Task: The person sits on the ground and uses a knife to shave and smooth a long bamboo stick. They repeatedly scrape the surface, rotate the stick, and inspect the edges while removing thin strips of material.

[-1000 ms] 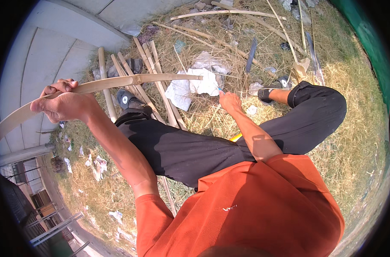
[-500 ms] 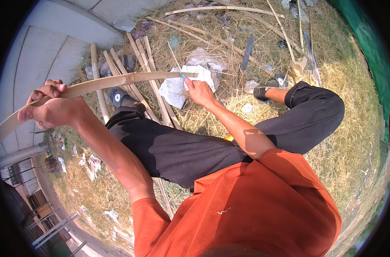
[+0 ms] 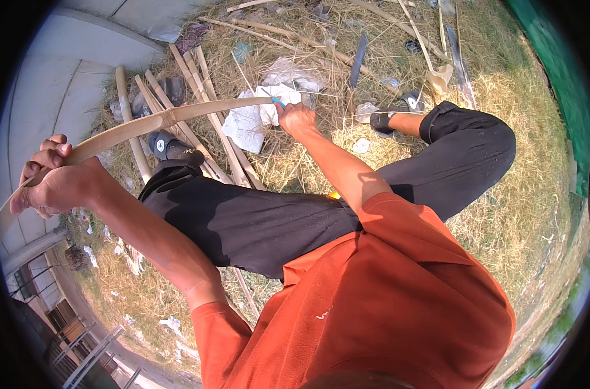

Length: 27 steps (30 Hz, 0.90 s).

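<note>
A long, flat bamboo strip (image 3: 129, 131) with a raised node runs from the far left to the middle, bowing upward. My left hand (image 3: 58, 178) is closed round its left part, fingers over the edge and thumb below. At the strip's other end my right hand (image 3: 297, 119) is closed on a slim bright-blue item (image 3: 278, 101) that sits against the strip's tip; its kind is too small to tell. Whether the right fingers also pinch the strip is hidden. Beneath that end lies a crumpled white sheet (image 3: 245, 127) on the ground.
Several bamboo strips (image 3: 194, 126) lie between a pale panelled wall (image 3: 58, 97) and my left shoe (image 3: 165, 145). A dark, flat blade-like piece (image 3: 358, 61) and a second long one (image 3: 460, 65) rest on the dry grass (image 3: 509, 91). Green sheeting (image 3: 561, 78) borders the right.
The view has shifted, so the scene slides left and up. My right hand has turned slightly and covers the strip's tip; the blue item lies more sideways. My left hand keeps its hold.
</note>
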Tool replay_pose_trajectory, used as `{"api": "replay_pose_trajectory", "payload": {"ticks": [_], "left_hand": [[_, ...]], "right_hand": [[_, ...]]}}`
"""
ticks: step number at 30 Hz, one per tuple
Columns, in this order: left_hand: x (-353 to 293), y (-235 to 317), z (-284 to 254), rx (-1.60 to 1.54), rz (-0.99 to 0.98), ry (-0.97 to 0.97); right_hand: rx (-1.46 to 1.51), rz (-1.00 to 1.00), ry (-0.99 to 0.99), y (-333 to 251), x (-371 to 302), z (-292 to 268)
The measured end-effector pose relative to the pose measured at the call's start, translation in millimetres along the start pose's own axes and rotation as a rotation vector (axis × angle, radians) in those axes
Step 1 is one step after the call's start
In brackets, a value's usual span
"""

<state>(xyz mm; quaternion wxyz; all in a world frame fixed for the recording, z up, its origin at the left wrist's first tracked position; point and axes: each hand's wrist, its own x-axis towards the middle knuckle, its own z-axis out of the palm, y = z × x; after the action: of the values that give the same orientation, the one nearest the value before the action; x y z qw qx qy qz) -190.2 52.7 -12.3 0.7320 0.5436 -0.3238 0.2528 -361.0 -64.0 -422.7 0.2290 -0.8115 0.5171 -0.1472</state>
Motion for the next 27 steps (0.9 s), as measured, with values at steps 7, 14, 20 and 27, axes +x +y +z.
{"api": "replay_pose_trajectory", "payload": {"ticks": [7, 14, 20, 27], "left_hand": [[-2, -1, -4, -0.051, 0.072, -0.018], [4, -4, -10, -0.070, 0.072, -0.053], [19, -18, -19, -0.100, -0.005, -0.090], [41, -39, -27, -0.432, -0.078, -0.125]], "right_hand": [[0.319, 0.250, -0.398, 1, 20, -8], [0.610, 0.192, -0.578, 29, 27, -36], [0.103, -0.078, -0.403, 20, 7, -25], [-0.096, -0.178, -0.092, 10, 1, -12]]}}
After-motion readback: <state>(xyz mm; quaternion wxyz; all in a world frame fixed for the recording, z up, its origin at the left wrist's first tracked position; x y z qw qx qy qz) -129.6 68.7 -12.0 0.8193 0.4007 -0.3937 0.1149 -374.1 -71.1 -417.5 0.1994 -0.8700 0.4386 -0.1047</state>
